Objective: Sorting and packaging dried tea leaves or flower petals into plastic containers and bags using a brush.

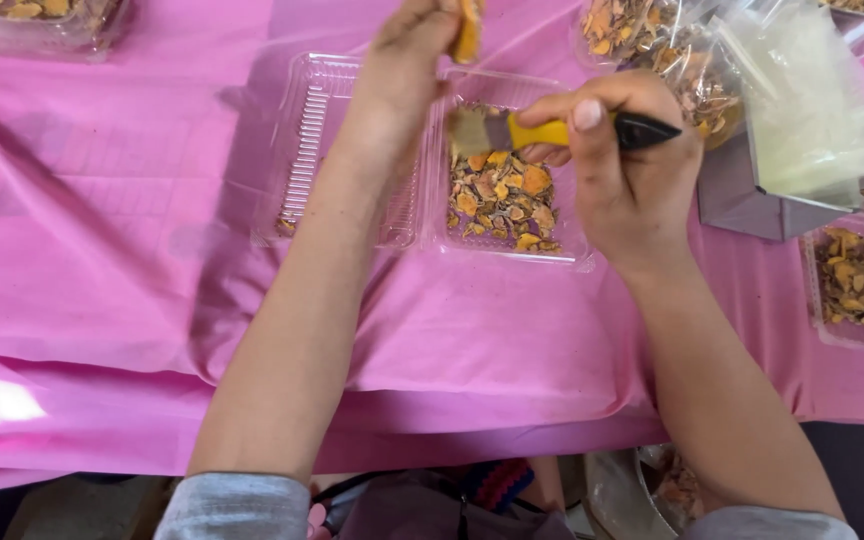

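Everywhere pink tablecloth; left hand pinching orange slice, right hand clasping brush.

Bright daylight, soft shadows, motion-blurred brush bristles, sunlit patch lower left

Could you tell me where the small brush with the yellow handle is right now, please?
In the head view, the brush is in the right hand, right of centre, held above the open clear tray of orange-brown pieces and beside the left hand.
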